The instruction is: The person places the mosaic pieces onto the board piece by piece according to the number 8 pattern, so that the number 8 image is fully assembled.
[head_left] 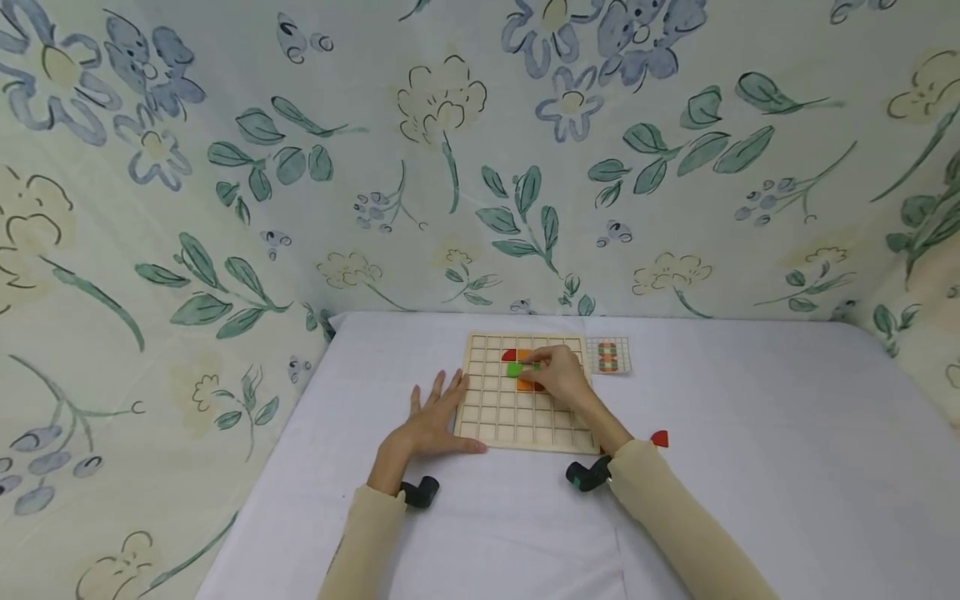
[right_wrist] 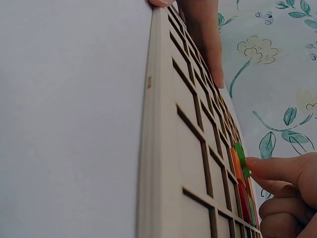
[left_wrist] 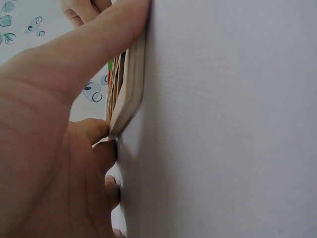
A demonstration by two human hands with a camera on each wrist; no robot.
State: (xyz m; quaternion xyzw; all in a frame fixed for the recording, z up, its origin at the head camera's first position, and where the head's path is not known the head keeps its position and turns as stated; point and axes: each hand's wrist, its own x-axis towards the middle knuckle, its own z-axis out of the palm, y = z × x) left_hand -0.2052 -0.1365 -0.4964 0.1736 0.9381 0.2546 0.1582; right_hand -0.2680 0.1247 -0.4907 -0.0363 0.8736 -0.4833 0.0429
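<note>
My right hand (head_left: 558,375) reaches over the wooden grid board (head_left: 491,417), thumb and index finger pinching a small green piece (right_wrist: 241,156) close above the grid. Under and beside these fingers are a red quarter-round piece (head_left: 509,355), an orange piece (head_left: 523,355) behind them and another orange piece (head_left: 525,385) in front. The right hand partly covers this cluster. My left hand (head_left: 435,421) rests at the board's left side with fingers spread. Its fingertips touch the left edge, and the thumb lies along the near edge (left_wrist: 131,84).
A small pattern card (head_left: 609,357) with a coloured design lies right of the board. A loose red piece (head_left: 659,438) sits by the right sleeve. White cloth (head_left: 750,417) covers the table, and a flower-printed curtain (head_left: 480,167) hangs behind.
</note>
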